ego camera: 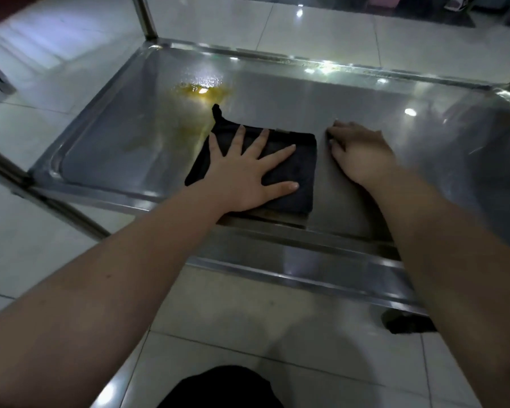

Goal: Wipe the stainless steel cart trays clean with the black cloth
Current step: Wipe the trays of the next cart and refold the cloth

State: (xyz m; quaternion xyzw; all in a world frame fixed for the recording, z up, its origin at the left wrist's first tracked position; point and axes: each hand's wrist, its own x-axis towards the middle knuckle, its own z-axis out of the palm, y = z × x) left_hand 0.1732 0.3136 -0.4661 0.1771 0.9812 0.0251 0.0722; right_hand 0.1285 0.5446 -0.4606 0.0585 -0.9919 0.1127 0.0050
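Glossy pale floor tiles [36,237]

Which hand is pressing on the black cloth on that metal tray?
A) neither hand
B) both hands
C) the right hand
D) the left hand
D: the left hand lies flat on the black cloth with its fingers spread, while the right hand rests on the bare tray beside the cloth.
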